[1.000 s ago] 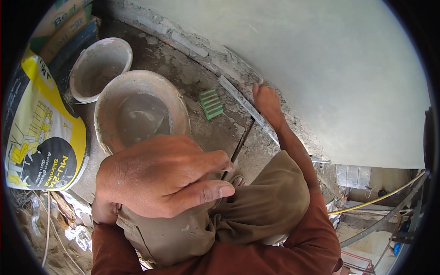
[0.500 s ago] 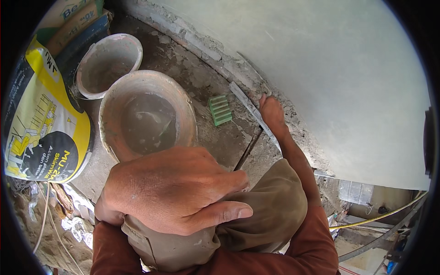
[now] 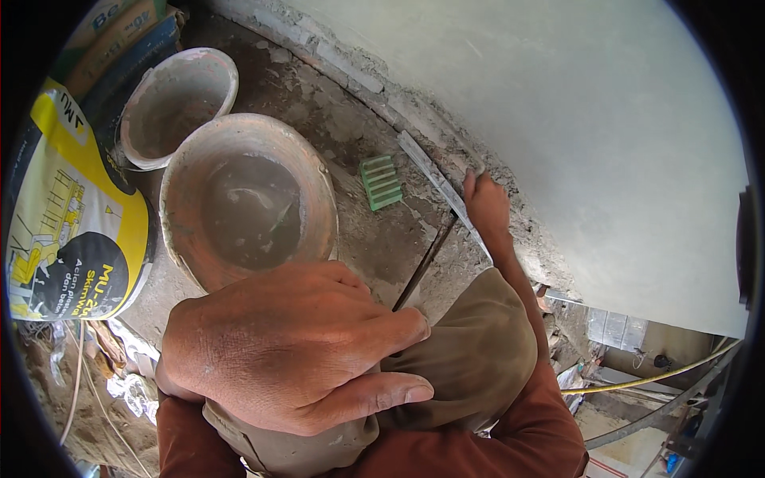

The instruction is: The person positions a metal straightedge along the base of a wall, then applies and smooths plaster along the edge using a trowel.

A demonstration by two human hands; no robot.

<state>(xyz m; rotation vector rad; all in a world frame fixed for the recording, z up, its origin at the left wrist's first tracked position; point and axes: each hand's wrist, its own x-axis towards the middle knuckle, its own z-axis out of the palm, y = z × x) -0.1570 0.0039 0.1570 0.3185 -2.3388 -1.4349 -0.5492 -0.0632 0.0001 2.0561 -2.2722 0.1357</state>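
Note:
My left hand (image 3: 295,346) is close in the foreground, above my knees. Its fingers are curled and the thumb lies below the index finger; anything inside the fist is hidden. At the foot of the grey plastered wall (image 3: 574,159), my right hand (image 3: 488,205) grips a thin, flat, trowel-like tool (image 3: 479,166), seen nearly edge-on against the rough lower strip. A long pale metal straightedge (image 3: 434,175) lies on the floor just left of that hand. Left of it is a green ribbed plastic piece (image 3: 381,182). A large round bucket (image 3: 251,211) of murky grey water stands before my left hand.
A smaller grimy bucket (image 3: 177,107) stands behind the large one. At the left is a yellow, white and black bag (image 3: 80,215), with stacked bags (image 3: 119,40) beyond. A yellow hose (image 3: 637,381) and clutter lie at the lower right.
My right hand and its tool have moved slightly down and to the right along the wall's foot. My left hand stays curled, a little lower. The whole view has shifted slightly.

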